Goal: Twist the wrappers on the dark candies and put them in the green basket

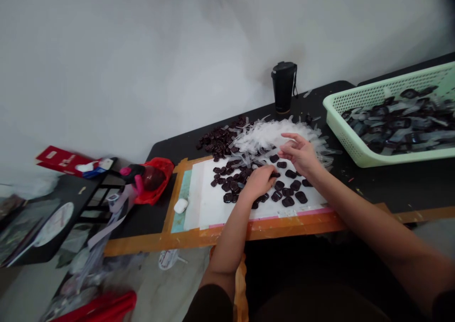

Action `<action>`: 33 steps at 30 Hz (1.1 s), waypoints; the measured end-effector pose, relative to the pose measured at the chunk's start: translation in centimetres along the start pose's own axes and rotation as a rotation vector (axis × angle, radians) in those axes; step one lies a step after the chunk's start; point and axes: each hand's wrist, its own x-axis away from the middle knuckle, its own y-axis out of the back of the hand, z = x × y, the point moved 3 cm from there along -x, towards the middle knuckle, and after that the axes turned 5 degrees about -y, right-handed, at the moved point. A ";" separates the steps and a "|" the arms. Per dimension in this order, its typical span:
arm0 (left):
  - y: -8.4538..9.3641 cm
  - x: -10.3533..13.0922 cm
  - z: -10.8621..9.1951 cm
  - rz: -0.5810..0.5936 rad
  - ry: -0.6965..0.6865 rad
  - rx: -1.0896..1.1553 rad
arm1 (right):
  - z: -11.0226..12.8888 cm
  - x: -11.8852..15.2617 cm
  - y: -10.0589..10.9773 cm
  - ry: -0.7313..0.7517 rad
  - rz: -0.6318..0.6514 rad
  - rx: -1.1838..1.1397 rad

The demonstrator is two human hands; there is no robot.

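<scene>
Several small dark rounded pieces [287, 201] lie spread on a white sheet [213, 208] on the black table. My left hand [260, 181] is low over them, its fingertips closed on one dark piece. To its right, my right hand [297, 152] is raised beside a heap of clear, whitish plastic strips [270, 135], with thumb and index finger apart; nothing can be made out between them. Behind the sheet, at the left of the strips, is a denser pile of dark pieces [222, 139].
A pale green basket [359, 149] full of dark pieces with clear strips stands at the right. A black tumbler [283, 87] is by the wall. At the left are a white case [181, 206], a red tray [167, 170] and a red box [64, 161]. Orange tape lines the front edge.
</scene>
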 end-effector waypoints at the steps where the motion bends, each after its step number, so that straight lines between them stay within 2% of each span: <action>1: 0.0 -0.1 0.1 -0.048 0.029 0.077 | 0.0 0.0 0.0 -0.009 0.008 -0.009; 5: 0.2 -0.4 1.4 -0.253 0.169 0.546 | -0.2 0.0 -0.2 -0.035 0.046 -0.016; 8: 0.4 -0.6 2.3 -0.393 0.274 0.875 | -0.4 0.3 -0.6 -0.055 0.124 0.050; 11: 0.6 -0.5 2.7 -0.523 0.341 1.070 | -0.7 0.6 -1.2 -0.014 0.239 0.193; 14: 0.7 -0.5 2.6 -0.614 0.338 1.190 | -1.4 0.9 -1.8 0.042 0.329 0.370; 17: 0.3 -0.6 2.3 -0.602 0.370 1.264 | -2.0 1.3 -2.2 0.107 0.338 0.561; 21: 0.1 -0.7 1.9 -0.576 0.416 1.345 | -1.7 1.7 -2.4 0.228 0.279 0.723; 28: 0.3 -0.6 1.9 -0.529 0.408 1.407 | -0.6 1.9 -2.7 0.379 0.248 0.783; 33: -0.1 -0.7 1.8 -0.494 0.402 1.451 | -1.0 2.0 -2.4 0.375 0.255 0.822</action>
